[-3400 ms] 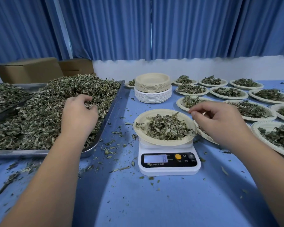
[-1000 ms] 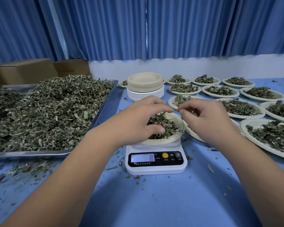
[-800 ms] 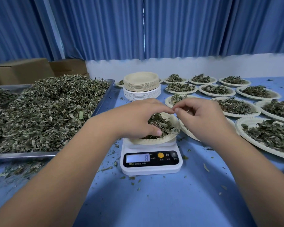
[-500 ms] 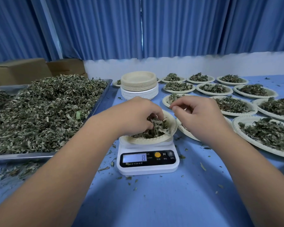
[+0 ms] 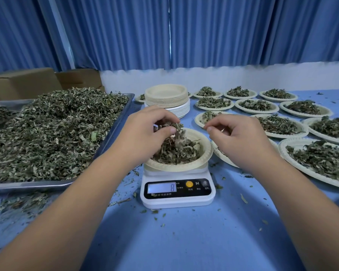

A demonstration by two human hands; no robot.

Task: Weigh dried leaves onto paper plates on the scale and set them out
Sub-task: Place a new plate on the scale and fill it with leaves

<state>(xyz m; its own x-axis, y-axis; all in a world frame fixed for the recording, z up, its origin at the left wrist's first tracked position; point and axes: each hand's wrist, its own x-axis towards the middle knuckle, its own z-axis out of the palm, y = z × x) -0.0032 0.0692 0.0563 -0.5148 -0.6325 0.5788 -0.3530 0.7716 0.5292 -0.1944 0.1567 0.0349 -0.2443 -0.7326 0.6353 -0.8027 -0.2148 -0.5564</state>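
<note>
Blue pleated curtains (image 5: 125, 32) hang over a white wall at the back, and a blue table (image 5: 184, 241) strewn with leaf crumbs runs out under my arms.

Head view: the white scale (image 5: 177, 202) stands in front of me. Its display (image 5: 161, 187) shows a single "8". Beside the display sit an orange button (image 5: 189, 184) and a letter "M" (image 5: 197, 183). The small print under them and along the panel's lower edge is too fine for me to read.

A cream paper plate (image 5: 205, 151) rests on the scale. It carries a loose mound of dried leaves (image 5: 176, 153), grey-green, crumpled, with thin stems among them.

My hands are apart, one on each side of the plate. My left hand (image 5: 145, 133) is curled round a clump of the leaves and holds it just above the mound, with strands trailing down into it. My right hand (image 5: 237, 137) hovers at the plate's right, fingers curled, thumb and forefinger tip to tip.

To the left a metal tray (image 5: 27, 185) holds a big heap (image 5: 53, 130) of the same leaves, with cardboard boxes (image 5: 22, 85) behind it. Behind the scale stands a stack of empty plates (image 5: 166, 98), cream ones on top of white. Filled plates (image 5: 256, 106) lie in rows on the right.
</note>
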